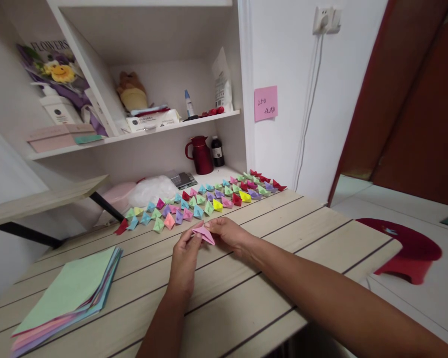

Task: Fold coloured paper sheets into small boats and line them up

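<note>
The left hand (184, 254) and the right hand (226, 232) both grasp the pink folded paper (204, 234), which is held just above the table (145, 293), between the person and the rows of small folded boats (200, 200); the left thumb presses on its near face, and the right fingertips pinch its upper edge, though the fingers hide part of the folds.

The likeliest trouble is in the paper itself; its layers look thin and stand partly apart at the lower right end, so a pull stronger on one side than the other could tear a corner or open a crease askew; too firm a squeeze from the left thumb could crush the shape flat, and too light a pinch could let it spring open.

The second risk is room; the nearest boats, a yellow one (217, 205) among them, sit just beyond the fingers, so a knuckle pushed forward could knock them over or out of line; being so light, they would probably slide at a touch.

The stack of coloured paper (69, 286) lies well apart at the left, its lower edges fanned unevenly; a sweep of the left forearm could spread the sheets further.
</note>
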`<state>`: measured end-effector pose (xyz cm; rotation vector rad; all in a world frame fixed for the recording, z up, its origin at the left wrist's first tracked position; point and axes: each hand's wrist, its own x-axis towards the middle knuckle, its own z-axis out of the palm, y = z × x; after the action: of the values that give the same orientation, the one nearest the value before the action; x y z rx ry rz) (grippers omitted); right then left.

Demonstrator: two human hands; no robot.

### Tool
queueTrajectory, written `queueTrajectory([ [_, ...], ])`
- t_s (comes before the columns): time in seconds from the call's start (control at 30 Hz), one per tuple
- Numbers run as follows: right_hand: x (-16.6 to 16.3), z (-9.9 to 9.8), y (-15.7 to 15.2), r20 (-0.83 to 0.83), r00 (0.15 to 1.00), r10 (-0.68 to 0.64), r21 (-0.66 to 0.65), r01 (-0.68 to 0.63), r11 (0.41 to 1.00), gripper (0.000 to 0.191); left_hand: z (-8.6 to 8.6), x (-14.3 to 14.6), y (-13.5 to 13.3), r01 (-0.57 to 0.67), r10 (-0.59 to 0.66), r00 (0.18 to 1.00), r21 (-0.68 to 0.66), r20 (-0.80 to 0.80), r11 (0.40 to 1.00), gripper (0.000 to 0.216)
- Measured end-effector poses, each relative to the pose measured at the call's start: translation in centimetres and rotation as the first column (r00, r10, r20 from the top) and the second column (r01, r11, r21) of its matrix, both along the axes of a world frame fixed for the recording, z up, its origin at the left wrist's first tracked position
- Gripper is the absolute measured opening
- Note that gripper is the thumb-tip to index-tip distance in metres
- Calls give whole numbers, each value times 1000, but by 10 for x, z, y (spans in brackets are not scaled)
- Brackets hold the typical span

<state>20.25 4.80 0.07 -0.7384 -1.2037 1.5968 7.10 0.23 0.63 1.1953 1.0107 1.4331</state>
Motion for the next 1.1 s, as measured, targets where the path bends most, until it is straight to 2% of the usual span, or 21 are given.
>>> queueTrajectory([
  [0.2,0,-2,0,139,985,-101,205,71,976,33,-2,0,0,-53,51,998,-90,-23,994,50],
  [0.37,4,2,-2,250,940,-231,381,124,916,20,-1,3,-4,-25,20,999,-127,-38,992,43],
  [0.5,4,3,-1,282,891,-356,445,207,871,9,0,6,-4,-72,67,996,-106,-54,992,37],
  [0.6,4,5,-3,304,847,-435,484,256,837,13,-2,5,-1,-156,152,987,-79,-57,985,36],
  [0.67,5,8,-7,315,860,-401,509,203,836,9,-5,2,1,-213,210,976,-60,-55,975,35],
  [0.73,5,11,-12,338,894,-293,535,73,841,12,-8,-1,4,-257,255,965,-41,-55,966,33],
  [0.8,3,12,-18,400,888,-226,598,-66,799,26,-10,-4,6,-282,281,958,-27,-60,959,30],
  [0.87,0,11,-21,458,850,-262,672,-138,727,42,-12,-6,7,-291,289,955,-19,-69,957,28],
  [0.97,-5,7,-22,473,796,-377,730,-116,674,42,-12,-6,7,-282,280,957,-14,-82,959,30],
  [1.1,-6,4,-19,483,757,-441,729,-68,681,34,-11,-4,5,-249,244,965,-34,-97,968,33],
])
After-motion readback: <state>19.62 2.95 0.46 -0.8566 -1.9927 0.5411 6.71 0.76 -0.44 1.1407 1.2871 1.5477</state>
